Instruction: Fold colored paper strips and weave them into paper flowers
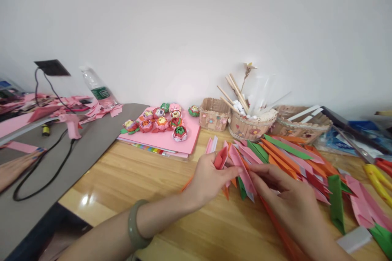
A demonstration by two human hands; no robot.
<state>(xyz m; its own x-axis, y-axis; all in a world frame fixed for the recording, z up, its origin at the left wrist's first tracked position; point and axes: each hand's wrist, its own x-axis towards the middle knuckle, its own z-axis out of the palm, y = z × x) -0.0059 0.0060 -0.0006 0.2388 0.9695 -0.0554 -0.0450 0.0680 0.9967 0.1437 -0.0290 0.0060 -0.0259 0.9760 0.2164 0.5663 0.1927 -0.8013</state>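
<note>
My left hand (204, 181), with a green bangle (136, 224) on its wrist, pinches a bundle of folded paper strips, among them a red piece (221, 158) and a pink piece (241, 169). My right hand (283, 195) meets the bundle from the right, thumb and fingertips pressed at the pink piece's edge; what exactly lies between them is hard to make out. Right of and behind my hands lies a pile of folded strips in orange, green (336, 202), pink and red.
Paper flowers (161, 124) sit on pink sheets (191, 132). Decorated baskets (214, 116) stand along the wall, one holding sticks. Yellow-handled scissors (378, 183) lie at the right. Leftward are a bottle (99, 89), a corded pink glue gun (72, 125) and another person's hand (27, 161).
</note>
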